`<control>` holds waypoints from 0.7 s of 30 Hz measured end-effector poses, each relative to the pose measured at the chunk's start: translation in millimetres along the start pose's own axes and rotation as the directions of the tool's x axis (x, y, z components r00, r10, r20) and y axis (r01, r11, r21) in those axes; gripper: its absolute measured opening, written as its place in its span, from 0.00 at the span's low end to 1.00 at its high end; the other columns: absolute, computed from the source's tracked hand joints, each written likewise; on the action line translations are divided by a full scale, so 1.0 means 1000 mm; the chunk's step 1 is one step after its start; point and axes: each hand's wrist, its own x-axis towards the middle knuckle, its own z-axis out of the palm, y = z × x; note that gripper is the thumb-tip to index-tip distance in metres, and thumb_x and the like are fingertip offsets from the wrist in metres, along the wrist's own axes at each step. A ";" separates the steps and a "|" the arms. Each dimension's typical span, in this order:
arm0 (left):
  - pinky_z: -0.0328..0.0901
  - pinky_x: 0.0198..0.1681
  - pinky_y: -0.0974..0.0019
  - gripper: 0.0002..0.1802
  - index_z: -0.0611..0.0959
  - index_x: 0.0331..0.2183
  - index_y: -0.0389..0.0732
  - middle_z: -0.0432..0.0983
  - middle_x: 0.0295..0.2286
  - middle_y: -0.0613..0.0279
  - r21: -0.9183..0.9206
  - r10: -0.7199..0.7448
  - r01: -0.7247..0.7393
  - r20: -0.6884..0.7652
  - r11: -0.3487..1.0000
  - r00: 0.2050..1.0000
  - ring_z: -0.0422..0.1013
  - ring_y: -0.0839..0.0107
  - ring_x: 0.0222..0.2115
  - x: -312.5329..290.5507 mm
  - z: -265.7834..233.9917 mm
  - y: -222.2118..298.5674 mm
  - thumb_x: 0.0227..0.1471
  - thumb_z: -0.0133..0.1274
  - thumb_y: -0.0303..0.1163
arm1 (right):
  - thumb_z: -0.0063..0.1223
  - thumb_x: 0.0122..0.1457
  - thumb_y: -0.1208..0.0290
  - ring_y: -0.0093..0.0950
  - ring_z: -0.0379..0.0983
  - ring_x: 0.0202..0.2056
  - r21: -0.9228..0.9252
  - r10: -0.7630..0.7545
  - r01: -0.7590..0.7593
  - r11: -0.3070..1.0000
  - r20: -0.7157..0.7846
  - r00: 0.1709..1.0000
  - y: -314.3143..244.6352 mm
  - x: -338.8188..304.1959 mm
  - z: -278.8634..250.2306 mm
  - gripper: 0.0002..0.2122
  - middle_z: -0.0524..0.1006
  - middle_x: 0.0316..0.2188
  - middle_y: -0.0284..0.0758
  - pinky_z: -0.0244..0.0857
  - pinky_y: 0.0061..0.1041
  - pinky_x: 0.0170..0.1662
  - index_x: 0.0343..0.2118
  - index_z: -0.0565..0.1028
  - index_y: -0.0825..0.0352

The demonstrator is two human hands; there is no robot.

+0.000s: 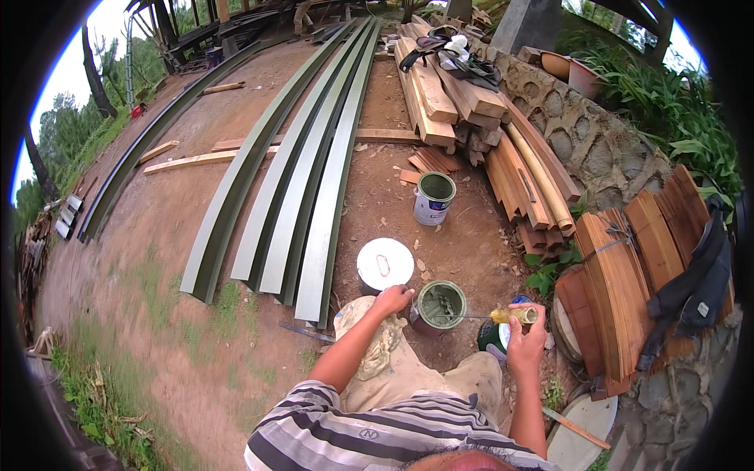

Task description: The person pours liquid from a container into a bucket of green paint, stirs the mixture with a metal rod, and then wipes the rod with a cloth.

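Observation:
My right hand is closed round the yellow handle of a screwdriver. Its thin shaft points left, over an open paint can with green paint inside and on its rim. My left hand has its fingers curled together beside that can's left rim; what they hold, if anything, is hidden. Just beyond it stands a can with a white lid. A paint-stained rag lies over my left knee, under my forearm. Close to my right hand, a dark green can is partly covered.
Long green-and-silver metal beams rest across wooden battens at the left. Another open can stands farther ahead. Stacked timber and bundled boards line the right side by a stone wall. Dark clothing hangs over the boards.

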 end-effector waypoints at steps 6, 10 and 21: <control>0.66 0.60 0.56 0.26 0.84 0.53 0.44 0.83 0.49 0.47 0.421 0.470 -0.406 -0.057 0.811 0.881 0.74 0.51 0.56 -0.159 -0.034 0.007 0.59 0.59 0.48 | 0.58 0.67 0.74 0.39 0.81 0.44 0.030 -0.039 0.040 0.999 -0.042 0.998 0.011 0.007 0.013 0.12 0.82 0.43 0.39 0.70 0.36 0.51 0.50 0.71 0.67; 0.69 0.56 0.53 0.17 0.84 0.47 0.41 0.83 0.43 0.49 0.417 0.323 -0.324 0.076 0.849 0.944 0.74 0.51 0.52 -0.145 -0.030 0.014 0.54 0.57 0.29 | 0.59 0.66 0.73 0.44 0.80 0.45 0.062 0.026 -0.024 0.998 -0.028 0.999 0.013 0.015 0.019 0.13 0.82 0.43 0.39 0.67 0.40 0.55 0.50 0.70 0.66; 0.70 0.59 0.48 0.21 0.86 0.50 0.33 0.78 0.56 0.39 -0.095 -0.490 0.488 0.008 0.868 0.872 0.75 0.48 0.58 0.064 0.114 0.005 0.60 0.55 0.35 | 0.57 0.66 0.78 0.40 0.81 0.42 -0.121 -0.009 -0.004 0.993 -0.110 0.994 0.032 0.008 0.001 0.11 0.81 0.41 0.41 0.72 0.34 0.48 0.49 0.70 0.69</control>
